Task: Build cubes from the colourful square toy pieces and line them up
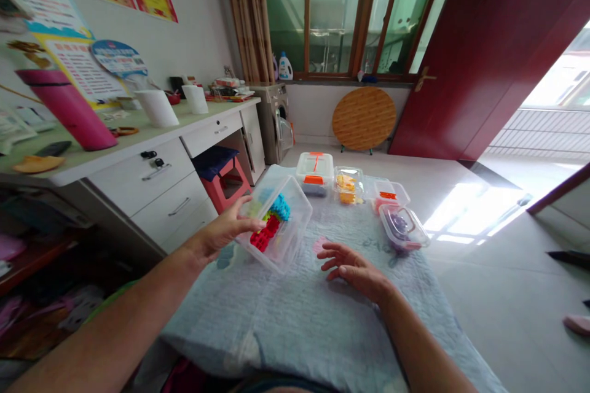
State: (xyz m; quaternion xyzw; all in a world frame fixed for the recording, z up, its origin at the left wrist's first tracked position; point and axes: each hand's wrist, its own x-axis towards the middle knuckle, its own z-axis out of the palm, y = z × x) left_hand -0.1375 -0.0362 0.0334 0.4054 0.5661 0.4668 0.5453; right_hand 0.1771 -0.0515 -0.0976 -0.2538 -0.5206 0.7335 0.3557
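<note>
My left hand [225, 227] grips the left side of a clear plastic box [297, 212], thumb over its rim. The box is tilted above the cloth-covered table. Inside lie red toy pieces [266, 234] and blue toy pieces [281, 206], with some yellow-green ones beside them. To the right of the box, my right hand [353, 271] hovers over the cloth, fingers spread and slightly curled, with nothing in it. A pale pink patch [319, 244] shows on the cloth near its fingertips; whether it is print or a piece, I cannot tell.
Along the far side of the cloth [295, 313] stand a box with orange clasps [318, 163], a container of yellow pieces [348, 183], one with orange pieces [391, 189] and a lidded one with purple contents [402, 226]. A desk [161, 141] and pink stool [225, 181] stand left.
</note>
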